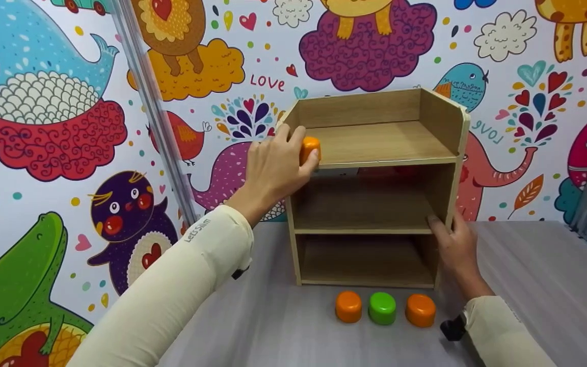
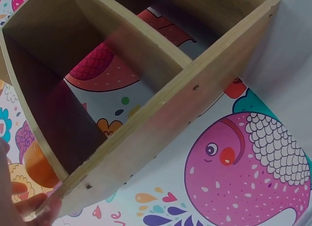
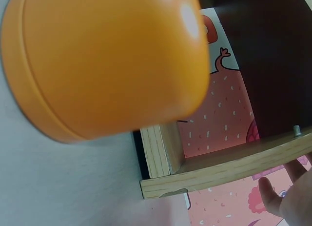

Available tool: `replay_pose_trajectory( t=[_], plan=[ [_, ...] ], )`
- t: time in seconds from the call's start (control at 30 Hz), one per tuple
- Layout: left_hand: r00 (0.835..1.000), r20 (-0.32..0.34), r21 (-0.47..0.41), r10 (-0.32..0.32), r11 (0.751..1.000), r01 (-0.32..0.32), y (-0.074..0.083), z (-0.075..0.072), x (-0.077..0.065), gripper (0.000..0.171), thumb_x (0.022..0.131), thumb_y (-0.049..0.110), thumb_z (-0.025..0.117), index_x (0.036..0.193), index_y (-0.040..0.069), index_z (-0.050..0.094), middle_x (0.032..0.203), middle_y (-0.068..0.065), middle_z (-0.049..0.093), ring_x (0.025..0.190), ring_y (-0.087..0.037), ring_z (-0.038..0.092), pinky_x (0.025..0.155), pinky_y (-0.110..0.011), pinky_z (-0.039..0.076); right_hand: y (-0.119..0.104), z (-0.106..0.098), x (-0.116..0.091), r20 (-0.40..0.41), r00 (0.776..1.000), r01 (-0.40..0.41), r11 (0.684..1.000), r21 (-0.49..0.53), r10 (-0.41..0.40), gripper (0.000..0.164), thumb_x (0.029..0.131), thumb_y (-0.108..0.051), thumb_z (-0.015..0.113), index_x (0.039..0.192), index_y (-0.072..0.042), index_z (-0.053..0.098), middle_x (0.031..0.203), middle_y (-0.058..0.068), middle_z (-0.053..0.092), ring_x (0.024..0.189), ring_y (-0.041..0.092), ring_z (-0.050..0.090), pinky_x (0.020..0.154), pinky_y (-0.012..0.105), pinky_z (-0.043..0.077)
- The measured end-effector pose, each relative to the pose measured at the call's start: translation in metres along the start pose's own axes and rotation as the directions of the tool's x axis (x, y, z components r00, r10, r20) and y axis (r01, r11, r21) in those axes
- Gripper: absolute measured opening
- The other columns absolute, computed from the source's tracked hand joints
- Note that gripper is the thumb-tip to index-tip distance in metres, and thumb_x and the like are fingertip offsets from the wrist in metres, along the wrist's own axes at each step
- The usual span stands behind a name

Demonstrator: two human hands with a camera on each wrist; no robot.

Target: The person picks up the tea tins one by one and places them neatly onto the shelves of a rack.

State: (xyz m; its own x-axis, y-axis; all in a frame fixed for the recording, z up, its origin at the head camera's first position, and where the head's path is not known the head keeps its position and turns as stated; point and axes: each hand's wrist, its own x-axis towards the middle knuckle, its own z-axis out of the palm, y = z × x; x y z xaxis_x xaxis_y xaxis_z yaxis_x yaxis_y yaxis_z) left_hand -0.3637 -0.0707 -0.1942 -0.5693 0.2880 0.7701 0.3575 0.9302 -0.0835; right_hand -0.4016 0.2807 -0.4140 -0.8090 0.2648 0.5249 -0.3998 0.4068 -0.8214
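Note:
A small wooden shelf (image 1: 375,231) with several levels stands upright on the table. At the front left of its top level, my left hand (image 1: 278,163) holds a rounded orange cap (image 1: 311,148) between thumb and fingers. The left wrist view shows this orange cap (image 2: 40,167) at the top board, with the left fingertips (image 2: 46,211) beside the side panel. My right hand (image 1: 456,244) grips the shelf's right side panel, its thumb on the inner side. In front of the shelf sit an orange cap (image 1: 348,307), a green cap (image 1: 382,308) and another orange cap (image 1: 420,310).
The grey table (image 1: 252,321) extends to both sides of the shelf. Behind it rises a wall (image 1: 268,46) printed with cartoon animals, and a metal strip (image 1: 156,112) runs down its left corner. One orange cap (image 3: 107,60) looms large in the right wrist view.

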Motion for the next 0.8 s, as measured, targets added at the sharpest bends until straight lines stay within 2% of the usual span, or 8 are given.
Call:
replay_pose_trajectory(
  t=[0.17, 0.3, 0.47, 0.57, 0.8],
  plan=[
    [0.999, 0.047, 0.011, -0.002, 1.000, 0.002, 0.005, -0.002, -0.007, 0.050, 0.097, 0.051, 0.054, 0.134, 0.018, 0.062, 0.110, -0.008, 0.062, 0.087, -0.024, 0.058, 0.075, -0.041, 0.050, 0.001, -0.001, -0.001, 0.028, 1.000, -0.005, 1.000, 0.030, 0.004, 0.063, 0.101, -0.044, 0.057, 0.158, -0.028, 0.037, 0.152, 0.015, 0.050, 0.129, 0.044, 0.056, 0.107, 0.068, 0.040],
    [0.998, 0.062, 0.025, 0.018, 0.999, -0.019, 0.009, -0.005, -0.014, 0.053, 0.097, 0.052, 0.053, 0.137, 0.018, 0.061, 0.118, -0.010, 0.063, 0.096, -0.026, 0.059, 0.081, -0.044, 0.051, 0.001, -0.001, -0.001, 0.051, 0.999, 0.008, 0.998, 0.058, -0.011, 0.065, 0.101, -0.041, 0.058, 0.160, -0.032, 0.031, 0.155, 0.013, 0.047, 0.132, 0.044, 0.054, 0.105, 0.068, 0.040],
    [0.998, 0.052, 0.024, 0.040, 0.999, -0.042, 0.013, -0.008, -0.020, 0.050, 0.097, 0.053, 0.052, 0.132, 0.019, 0.062, 0.116, -0.010, 0.061, 0.095, -0.027, 0.058, 0.079, -0.045, 0.050, 0.000, -0.001, -0.001, 0.040, 0.999, 0.024, 0.999, 0.048, -0.026, 0.063, 0.101, -0.041, 0.058, 0.159, -0.029, 0.035, 0.154, 0.012, 0.049, 0.130, 0.041, 0.056, 0.106, 0.066, 0.042],
    [0.996, 0.067, 0.022, 0.053, 0.998, -0.054, 0.017, -0.008, -0.025, 0.050, 0.097, 0.054, 0.052, 0.132, 0.020, 0.062, 0.118, -0.010, 0.061, 0.096, -0.027, 0.060, 0.081, -0.046, 0.050, 0.000, -0.001, -0.001, 0.034, 0.999, 0.027, 0.999, 0.038, -0.028, 0.062, 0.101, -0.042, 0.058, 0.158, -0.028, 0.036, 0.154, 0.011, 0.049, 0.130, 0.040, 0.056, 0.107, 0.065, 0.042],
    [0.988, 0.105, 0.034, 0.114, 0.992, -0.118, 0.024, 0.002, -0.041, 0.053, 0.097, 0.055, 0.051, 0.135, 0.019, 0.062, 0.121, -0.010, 0.063, 0.102, -0.029, 0.063, 0.084, -0.050, 0.051, -0.001, -0.001, -0.002, 0.041, 0.999, 0.019, 0.999, 0.048, -0.021, 0.063, 0.101, -0.041, 0.059, 0.159, -0.035, 0.033, 0.156, 0.008, 0.045, 0.135, 0.039, 0.052, 0.109, 0.065, 0.040]
  ],
)
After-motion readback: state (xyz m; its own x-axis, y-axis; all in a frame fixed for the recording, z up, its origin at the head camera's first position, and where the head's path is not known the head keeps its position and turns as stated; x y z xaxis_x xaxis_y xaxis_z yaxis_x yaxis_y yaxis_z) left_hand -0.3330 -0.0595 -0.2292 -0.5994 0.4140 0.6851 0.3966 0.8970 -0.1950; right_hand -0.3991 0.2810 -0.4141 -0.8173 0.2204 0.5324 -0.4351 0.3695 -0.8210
